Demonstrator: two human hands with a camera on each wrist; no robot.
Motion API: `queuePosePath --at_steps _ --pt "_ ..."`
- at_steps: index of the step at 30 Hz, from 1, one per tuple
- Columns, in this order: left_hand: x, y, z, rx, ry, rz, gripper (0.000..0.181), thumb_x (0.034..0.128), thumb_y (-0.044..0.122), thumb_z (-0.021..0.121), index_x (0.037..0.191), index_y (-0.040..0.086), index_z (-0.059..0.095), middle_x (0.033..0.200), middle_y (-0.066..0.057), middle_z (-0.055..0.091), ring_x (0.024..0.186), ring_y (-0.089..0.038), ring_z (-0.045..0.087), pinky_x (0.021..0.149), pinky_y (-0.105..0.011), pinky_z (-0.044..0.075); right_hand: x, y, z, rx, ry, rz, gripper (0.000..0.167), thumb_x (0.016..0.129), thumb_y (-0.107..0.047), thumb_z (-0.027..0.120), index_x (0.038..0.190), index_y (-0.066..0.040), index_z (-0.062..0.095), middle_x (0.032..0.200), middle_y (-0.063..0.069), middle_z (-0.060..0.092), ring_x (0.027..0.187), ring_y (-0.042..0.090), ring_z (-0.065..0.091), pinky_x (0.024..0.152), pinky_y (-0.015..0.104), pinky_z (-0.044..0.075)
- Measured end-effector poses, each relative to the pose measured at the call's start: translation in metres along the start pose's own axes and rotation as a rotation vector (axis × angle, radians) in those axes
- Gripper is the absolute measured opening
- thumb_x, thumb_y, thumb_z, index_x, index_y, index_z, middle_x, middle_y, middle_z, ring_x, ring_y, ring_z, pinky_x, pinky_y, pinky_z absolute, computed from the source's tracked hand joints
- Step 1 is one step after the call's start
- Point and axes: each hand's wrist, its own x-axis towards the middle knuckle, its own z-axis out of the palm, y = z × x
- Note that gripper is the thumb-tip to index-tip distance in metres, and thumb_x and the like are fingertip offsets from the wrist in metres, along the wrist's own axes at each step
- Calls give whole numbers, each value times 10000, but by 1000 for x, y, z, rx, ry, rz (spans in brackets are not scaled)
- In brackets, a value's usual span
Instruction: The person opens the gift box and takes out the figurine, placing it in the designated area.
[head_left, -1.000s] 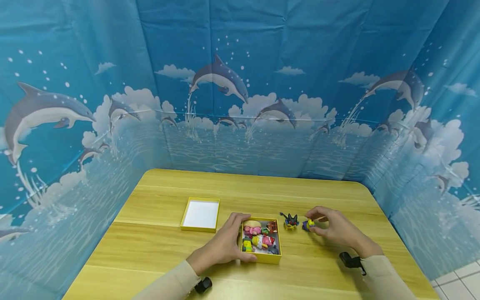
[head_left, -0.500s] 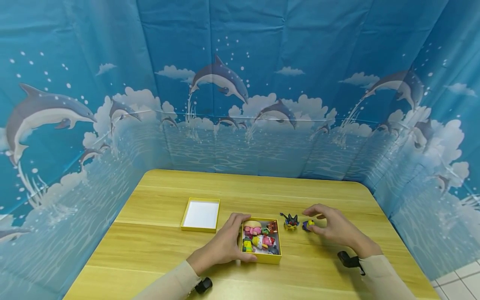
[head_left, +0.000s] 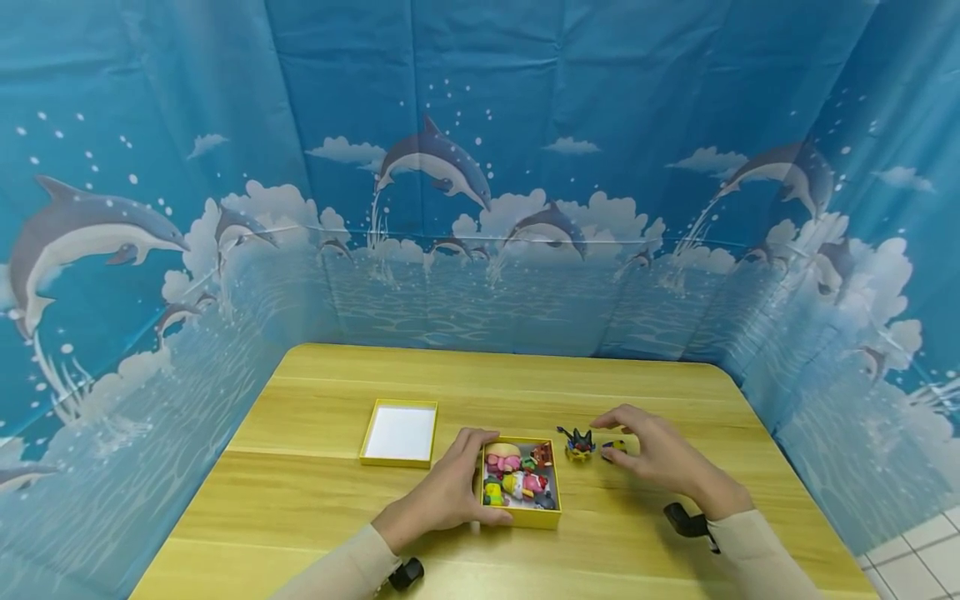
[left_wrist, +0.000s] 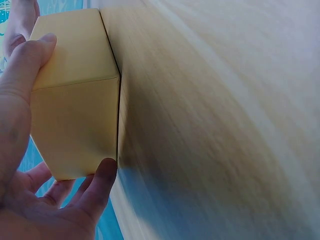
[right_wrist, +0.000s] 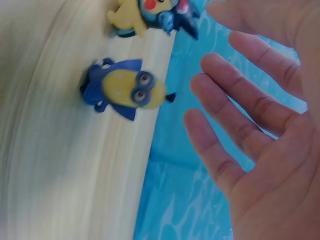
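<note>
My left hand [head_left: 447, 483] grips a small yellow box [head_left: 536, 519] by its sides, thumb at the near side and fingers at the far side. Several colourful toy figures [head_left: 517, 482] lie inside the box, pink, green and brown among them. In the left wrist view, fingers and thumb press the box's plain walls [left_wrist: 75, 127]. To the right, my right hand [head_left: 663, 454] hovers with fingers extended and holds nothing. Below its fingers stands a Minion figurine [right_wrist: 125, 89] in a blue cape. Beside that is a Pikachu figurine [right_wrist: 150, 12] with dark ears, partly cut off in the right wrist view.
A yellow box lid [head_left: 400, 432] with a white inside lies upturned left of the box. Everything rests on a wooden table [head_left: 315, 517]. A blue dolphin-print curtain [head_left: 480, 300] hangs around its back and sides.
My right hand has let go of the Minion figurine and shifted left toward the Pikachu figurine, its fingers spreading. The Minion stays standing; my left hand keeps its grip on the box.
</note>
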Motion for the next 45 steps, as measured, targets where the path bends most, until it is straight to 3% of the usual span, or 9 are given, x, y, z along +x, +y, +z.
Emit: queuePosePath --at_steps 6,16,21,28,32,38,45 --pt "-2 1 1 -10 -4 -4 1267 838 626 1036 1806 172 356 1745 -86 455 1563 -321 573 1295 -576 545 5 -13 -1 -27 9 -54 408 1017 -35 895 1399 -112 773 1360 14 804 1227 327 798 1019 546 687" --pt "0 1 2 -12 13 -1 1277 825 595 1056 1803 154 363 1748 -87 455 1580 -329 568 1317 -581 523 15 -32 2 -60 13 -139 420 1027 -87 901 1414 -176 765 1373 1 799 1231 287 802 1017 504 692" --pt "0 0 2 -15 12 0 1269 829 593 1054 1801 153 366 1742 -87 459 1573 -323 571 1308 -583 531 21 -42 5 -48 -25 -175 433 1035 -91 892 1440 -159 757 1393 18 793 1247 281 795 1021 499 689" --pt "0 0 2 -14 8 -2 1264 838 614 1041 1804 162 362 1734 -84 465 1549 -314 580 1298 -576 541 29 -54 12 -29 -114 -184 413 1057 -100 869 1453 -114 754 1409 54 779 1188 294 785 931 449 685" --pt "0 -1 2 -9 4 1 1261 839 617 1039 1804 170 362 1739 -76 463 1552 -302 579 1305 -562 538 34 -59 17 -30 -159 -189 391 1068 -117 859 1447 -131 761 1397 44 784 1219 285 780 975 448 687" --pt "1 -4 4 -12 3 8 1259 841 618 1038 1807 183 358 1741 -57 458 1543 -270 579 1310 -535 537 40 -66 24 -12 -185 -217 367 1068 -111 859 1423 -160 778 1355 36 791 1225 238 770 1030 446 682" --pt "0 -4 3 -6 2 18 1258 849 629 1027 1806 165 355 1752 -68 447 1545 -279 579 1311 -540 537 46 -76 36 16 -206 -264 369 1059 -106 871 1418 -112 787 1318 72 788 1144 214 767 984 405 684"
